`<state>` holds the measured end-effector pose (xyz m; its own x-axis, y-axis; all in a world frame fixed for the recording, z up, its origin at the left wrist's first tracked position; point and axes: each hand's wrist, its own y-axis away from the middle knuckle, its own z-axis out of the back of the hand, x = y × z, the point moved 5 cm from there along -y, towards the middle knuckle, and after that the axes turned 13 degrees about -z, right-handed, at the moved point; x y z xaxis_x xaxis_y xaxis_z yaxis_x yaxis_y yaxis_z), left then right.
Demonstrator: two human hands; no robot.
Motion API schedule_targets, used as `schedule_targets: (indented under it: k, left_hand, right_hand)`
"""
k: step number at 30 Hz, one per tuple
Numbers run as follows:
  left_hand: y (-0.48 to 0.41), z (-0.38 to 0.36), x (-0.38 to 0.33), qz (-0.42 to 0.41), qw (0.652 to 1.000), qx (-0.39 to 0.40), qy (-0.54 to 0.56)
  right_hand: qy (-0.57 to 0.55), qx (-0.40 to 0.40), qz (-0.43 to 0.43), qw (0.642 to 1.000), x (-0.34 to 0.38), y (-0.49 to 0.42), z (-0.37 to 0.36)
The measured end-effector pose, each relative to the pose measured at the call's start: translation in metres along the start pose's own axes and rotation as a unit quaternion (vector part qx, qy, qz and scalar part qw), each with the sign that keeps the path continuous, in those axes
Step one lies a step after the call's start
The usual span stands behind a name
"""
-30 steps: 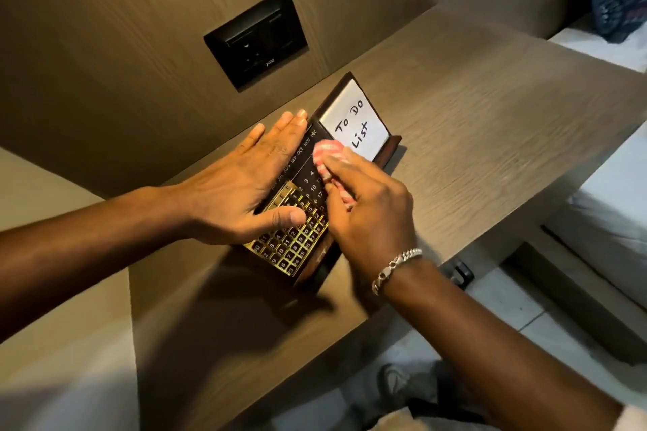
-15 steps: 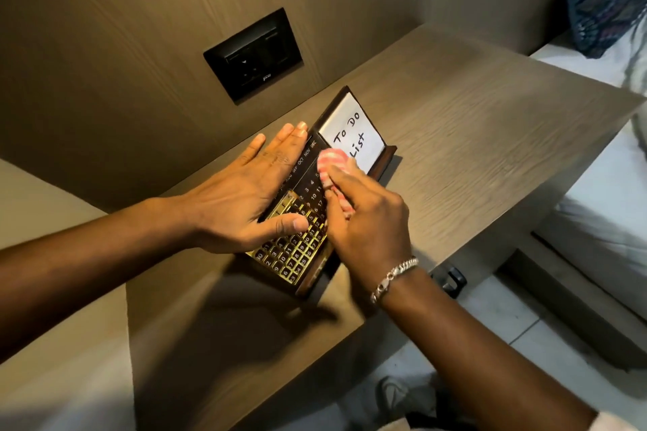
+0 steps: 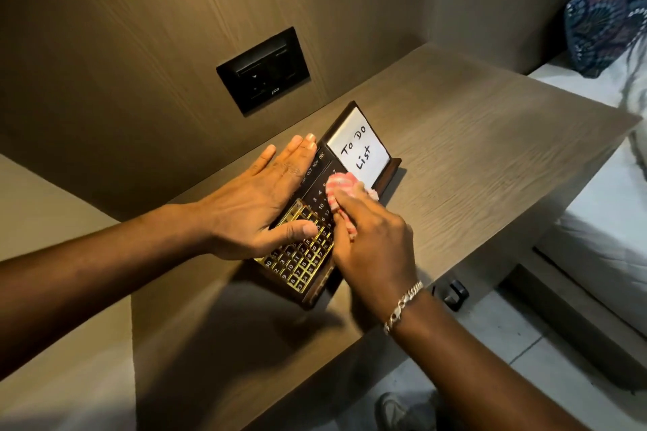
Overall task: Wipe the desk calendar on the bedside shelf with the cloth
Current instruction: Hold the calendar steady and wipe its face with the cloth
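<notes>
Wooden shelf (image 3: 472, 157) against a panelled wall, black socket (image 3: 263, 71) above, bed (image 3: 595, 164) off to the side. The calendar (image 3: 315, 248) lies flat under both hands: left hand (image 3: 259, 206) spread open pinning it, right hand (image 3: 374, 241) closed around the cloth (image 3: 341, 187), pressed on the number grid just below the note card (image 3: 357, 150).

The desk calendar (image 3: 308, 248) is a dark wooden board with brass-framed number tiles and month names, leaning back on the bedside shelf (image 3: 490, 164). Its far end carries a white card reading "To Do List". The cloth (image 3: 341, 185), pink-and-white striped and bunched, presses on the number grid just beyond the right grip.
</notes>
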<state>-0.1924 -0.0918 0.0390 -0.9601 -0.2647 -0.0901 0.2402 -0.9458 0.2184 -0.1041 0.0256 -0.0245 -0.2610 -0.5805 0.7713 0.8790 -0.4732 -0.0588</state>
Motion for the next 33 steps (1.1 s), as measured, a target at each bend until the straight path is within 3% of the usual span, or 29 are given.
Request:
schedule_targets:
  k: [4,7,11,20,28,33]
  left_hand:
    - [0.001,0.000,0.000,-0.001,1.000,0.004,0.001]
    - [0.000,0.000,-0.001,-0.014,1.000,-0.007,0.000]
    - [-0.002,0.000,-0.001,-0.012,1.000,-0.010,-0.005]
    - [-0.003,0.000,0.000,-0.008,1.000,-0.002,-0.001]
    - [-0.009,0.001,0.001,-0.002,1.000,0.000,-0.019]
    - [-0.009,0.000,0.003,-0.008,0.999,0.014,-0.029]
  right_hand:
    - [-0.034,0.029,0.036,0.998,0.007,0.022,-0.008]
    - [-0.062,0.002,0.076,0.995,0.018,0.009,0.003]
    - [-0.036,-0.042,0.056,0.997,0.012,-0.014,0.015]
    - [-0.076,-0.016,0.092,0.993,0.016,0.005,0.013]
    - [0.045,-0.012,0.066,0.997,-0.002,-0.020,0.028]
    - [-0.110,0.015,0.072,0.991,0.004,-0.004,0.023]
